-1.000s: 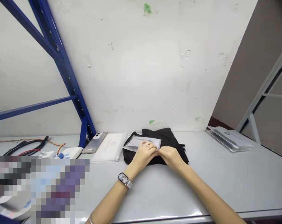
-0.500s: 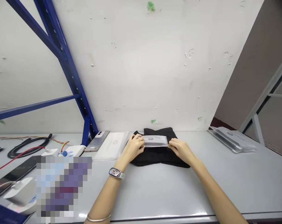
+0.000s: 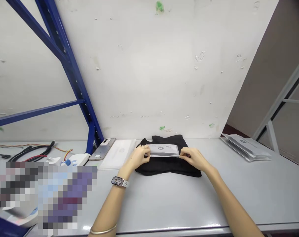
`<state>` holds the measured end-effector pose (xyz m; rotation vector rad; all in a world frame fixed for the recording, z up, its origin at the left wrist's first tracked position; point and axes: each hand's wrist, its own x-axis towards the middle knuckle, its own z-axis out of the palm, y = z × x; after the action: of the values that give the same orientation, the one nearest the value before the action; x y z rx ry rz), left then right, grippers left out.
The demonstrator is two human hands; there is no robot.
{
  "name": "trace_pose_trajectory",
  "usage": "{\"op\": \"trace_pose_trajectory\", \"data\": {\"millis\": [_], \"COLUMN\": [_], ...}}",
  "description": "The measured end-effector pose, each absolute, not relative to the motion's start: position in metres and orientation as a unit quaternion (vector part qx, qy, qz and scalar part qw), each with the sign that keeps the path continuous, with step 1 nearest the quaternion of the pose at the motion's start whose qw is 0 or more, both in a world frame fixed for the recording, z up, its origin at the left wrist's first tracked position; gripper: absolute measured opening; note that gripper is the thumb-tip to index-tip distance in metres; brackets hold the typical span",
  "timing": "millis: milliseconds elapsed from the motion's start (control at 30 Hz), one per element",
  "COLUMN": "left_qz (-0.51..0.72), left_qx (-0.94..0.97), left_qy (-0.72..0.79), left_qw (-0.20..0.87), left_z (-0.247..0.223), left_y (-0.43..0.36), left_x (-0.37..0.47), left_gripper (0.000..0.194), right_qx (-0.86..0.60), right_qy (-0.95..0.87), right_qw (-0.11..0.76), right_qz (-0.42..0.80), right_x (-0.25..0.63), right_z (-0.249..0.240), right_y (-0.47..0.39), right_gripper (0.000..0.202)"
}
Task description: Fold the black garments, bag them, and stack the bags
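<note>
A translucent plastic bag (image 3: pixel 163 149) with dark printed lettering and a round logo is stretched between my hands. My left hand (image 3: pixel 140 155) pinches its left end with bent fingers. At the opposite end, my right hand (image 3: pixel 189 154) has thumb and fingertips closed on the bag's corner. Under the bag lies a black cloth garment (image 3: pixel 167 167), spread on the grey table. Its middle is covered by the bag, and my fingers hide the bag's end corners.
Left of the garment lies another flat plastic bag (image 3: pixel 119 152), beside a phone (image 3: pixel 103 149). Several similar bags (image 3: pixel 248 148) are stacked at the right. Chargers, cables (image 3: pixel 44 152) and blurred items cover the left side. A blue metal post (image 3: pixel 75 72) rises by the white wall.
My left hand has shifted slightly left and down. More of the bag's printed face shows now, and my right hand stays at its end with the fingers a little lower.
</note>
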<state>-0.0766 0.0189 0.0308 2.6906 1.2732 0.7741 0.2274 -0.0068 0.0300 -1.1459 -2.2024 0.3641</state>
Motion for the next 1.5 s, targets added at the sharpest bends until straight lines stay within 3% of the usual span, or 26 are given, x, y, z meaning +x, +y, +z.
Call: {"op": "trace_pose_trajectory", "data": {"millis": [233,467,667,900,1100,1300,1500], "left_qz": [0.254,0.263,0.253,0.241,0.248,0.258,0.320], "left_qx": [0.870,0.861,0.866,0.860,0.863,0.876,0.879], "left_qy": [0.421,0.421,0.417,0.425,0.438,0.402,0.346], "left_qw": [0.036,0.113,0.107,0.146,0.050,-0.066,-0.067], "left_z": [0.032,0.031,0.029,0.032,0.028,0.025,0.024], "left_y": [0.024,0.026,0.024,0.021,0.017,0.014,0.003], "left_x": [-0.088,-0.094,-0.088,-0.086,-0.074,-0.057,-0.034], "left_gripper": [0.010,0.011,0.011,0.005,0.007,0.013,0.014], "right_qx": [-0.437,-0.446,-0.475,-0.443,-0.385,-0.473,-0.526], "right_qy": [-0.826,-0.820,-0.813,-0.850,-0.886,-0.841,-0.813], "right_qw": [0.304,0.301,0.254,0.254,0.257,0.258,0.241], "right_qz": [0.185,0.195,0.220,0.130,-0.017,-0.040,-0.065], "right_x": [0.232,0.240,0.250,0.224,0.187,0.180,0.166], "right_z": [0.029,0.027,0.022,0.019,0.006,-0.004,-0.015], "right_y": [-0.004,-0.002,0.002,-0.006,-0.013,-0.011,-0.009], "right_gripper": [0.017,0.017,0.013,0.005,0.021,0.035,0.032]}}
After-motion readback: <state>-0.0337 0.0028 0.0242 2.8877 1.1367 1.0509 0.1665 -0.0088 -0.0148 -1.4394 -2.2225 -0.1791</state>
